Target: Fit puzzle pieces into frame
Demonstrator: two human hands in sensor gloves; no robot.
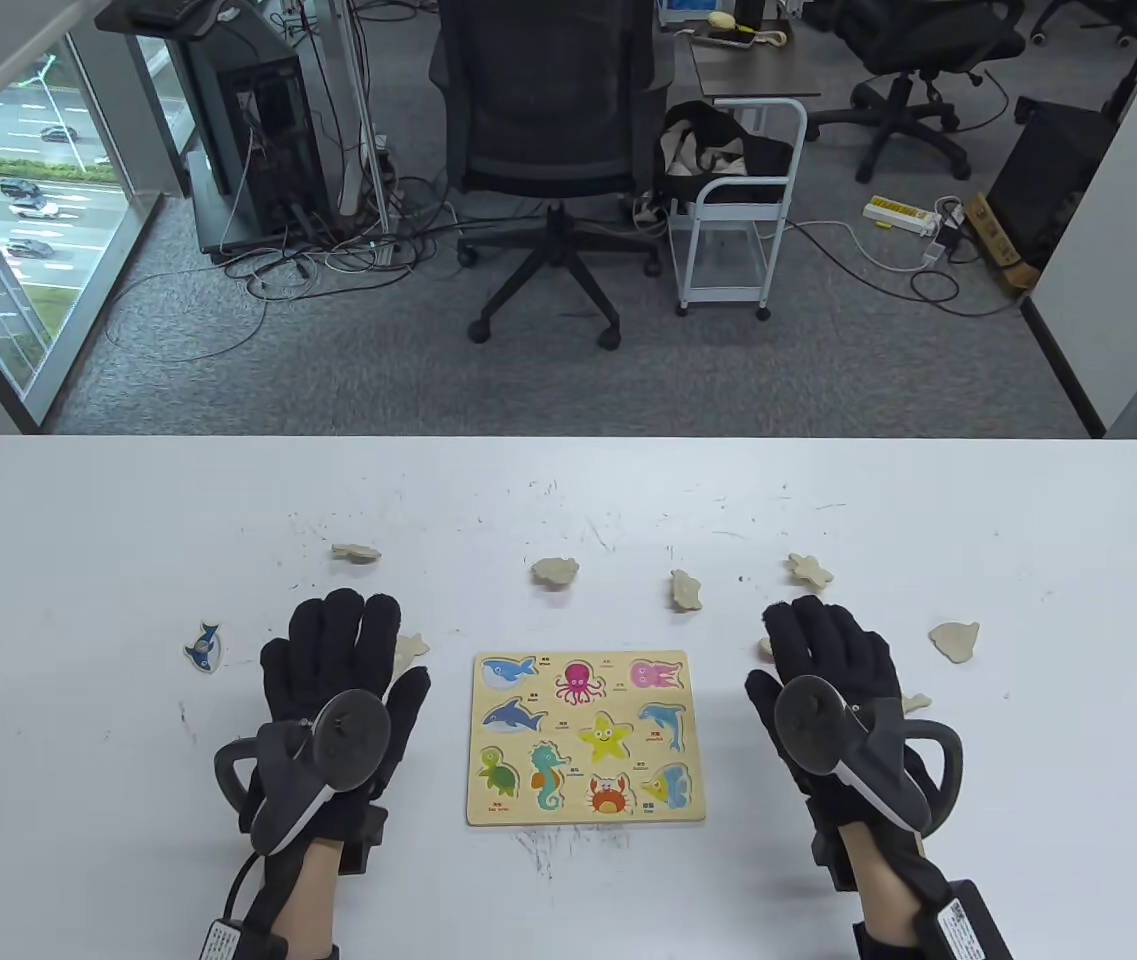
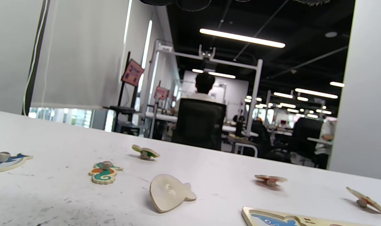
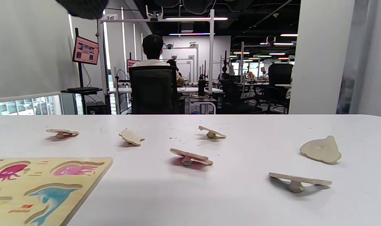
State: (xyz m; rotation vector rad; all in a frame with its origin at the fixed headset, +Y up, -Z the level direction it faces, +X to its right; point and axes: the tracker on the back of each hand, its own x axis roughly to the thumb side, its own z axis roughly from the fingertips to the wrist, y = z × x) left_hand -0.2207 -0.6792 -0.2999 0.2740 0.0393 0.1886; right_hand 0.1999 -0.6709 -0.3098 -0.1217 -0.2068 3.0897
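The white scuffed desk [image 1: 128,520] carries a rectangular wooden puzzle frame [image 1: 587,737] printed with coloured sea animals, lying flat between the two hands. The left hand [image 1: 343,680] in its black sensor glove rests palm down just left of the frame, fingers straight and holding nothing. The right hand [image 1: 828,670] rests likewise just right of it, fingers straight. Small wooden animal pieces lie scattered beyond and beside the frame, most face down; a blue shark piece [image 1: 203,646] lies face up, left of the left hand.
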